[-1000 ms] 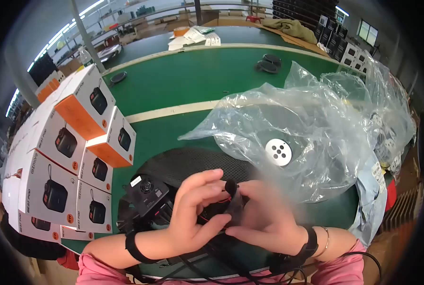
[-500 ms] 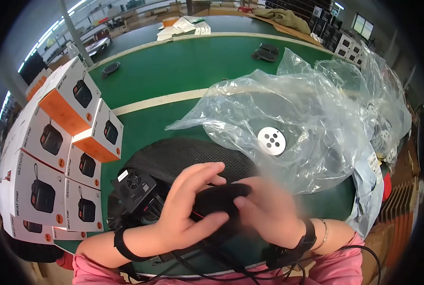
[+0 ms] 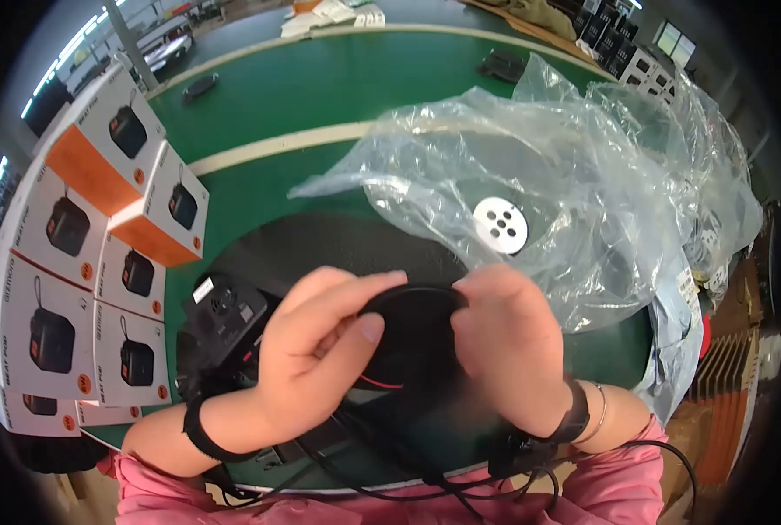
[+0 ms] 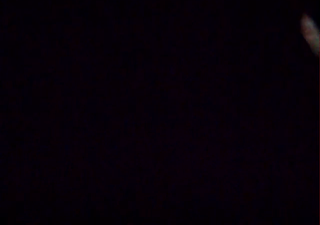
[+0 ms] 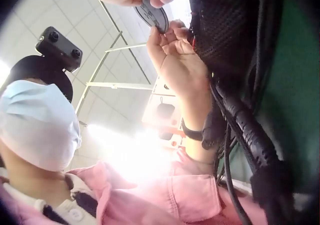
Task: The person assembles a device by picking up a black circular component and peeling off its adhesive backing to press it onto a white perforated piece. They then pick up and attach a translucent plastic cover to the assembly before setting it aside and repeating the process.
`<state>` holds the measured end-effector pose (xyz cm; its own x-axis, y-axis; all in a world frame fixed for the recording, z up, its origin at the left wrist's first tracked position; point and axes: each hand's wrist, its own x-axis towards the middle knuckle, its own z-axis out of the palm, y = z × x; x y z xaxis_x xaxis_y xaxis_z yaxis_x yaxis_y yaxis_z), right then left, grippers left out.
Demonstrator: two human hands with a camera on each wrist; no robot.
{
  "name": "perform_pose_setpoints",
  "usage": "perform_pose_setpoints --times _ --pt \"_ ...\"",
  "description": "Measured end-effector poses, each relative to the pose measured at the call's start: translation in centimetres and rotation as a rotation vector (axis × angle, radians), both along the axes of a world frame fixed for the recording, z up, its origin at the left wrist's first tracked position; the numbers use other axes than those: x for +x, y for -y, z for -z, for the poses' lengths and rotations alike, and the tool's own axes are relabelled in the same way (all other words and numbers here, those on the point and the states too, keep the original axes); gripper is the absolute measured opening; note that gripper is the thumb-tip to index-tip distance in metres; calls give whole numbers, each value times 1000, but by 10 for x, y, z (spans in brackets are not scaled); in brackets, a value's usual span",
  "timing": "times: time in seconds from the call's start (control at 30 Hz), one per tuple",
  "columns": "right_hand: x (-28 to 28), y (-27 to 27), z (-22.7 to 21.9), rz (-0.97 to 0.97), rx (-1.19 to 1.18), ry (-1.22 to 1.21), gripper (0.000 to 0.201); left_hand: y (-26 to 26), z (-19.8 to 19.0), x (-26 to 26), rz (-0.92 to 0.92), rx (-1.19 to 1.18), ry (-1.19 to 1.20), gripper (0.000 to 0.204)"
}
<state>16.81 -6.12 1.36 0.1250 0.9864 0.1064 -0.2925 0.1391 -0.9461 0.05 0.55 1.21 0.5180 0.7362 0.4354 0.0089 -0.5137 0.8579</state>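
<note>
I hold a round black disc (image 3: 416, 337) up in front of me with both hands, over the near edge of the green table (image 3: 320, 96). My left hand (image 3: 320, 350) grips its left side, fingers curled over the top rim and thumb pressed against its face; my right hand (image 3: 508, 346) pinches the right side, fingertips on the top rim. In the right wrist view the same disc (image 5: 151, 12) shows edge-on, pinched between the fingers. A thin red wire (image 3: 381, 383) runs along the disc's lower edge. Just behind my hands lies a black mesh piece (image 3: 338, 249), with a small black device (image 3: 224, 319) to its left. A crumpled clear plastic bag (image 3: 565, 175) is on the right, and stacked white-and-orange boxes (image 3: 84, 227) on the left. The left wrist view is almost wholly dark.
</note>
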Motion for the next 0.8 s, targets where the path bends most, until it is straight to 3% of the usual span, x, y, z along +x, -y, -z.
perform_pose_setpoints --times 0.1,0.17,0.23,0.4,0.67,0.8 --pt "2 0 9 -31 83 -40 23 -3 3 0 -31 166 -3 31" --pt "2 0 9 -7 38 -68 21 0 14 3 25 -135 256 36" --pt "2 -1 12 -6 93 -82 20 -3 17 5 62 -171 359 37" --pt "0 -3 7 35 33 -71 21 -2 16 5 63 -175 370 36" --pt "4 -3 6 -62 46 53 25 -4 18 4 105 -45 278 36" --pt "4 -5 5 -67 46 134 25 -3 17 4 88 -153 348 35"
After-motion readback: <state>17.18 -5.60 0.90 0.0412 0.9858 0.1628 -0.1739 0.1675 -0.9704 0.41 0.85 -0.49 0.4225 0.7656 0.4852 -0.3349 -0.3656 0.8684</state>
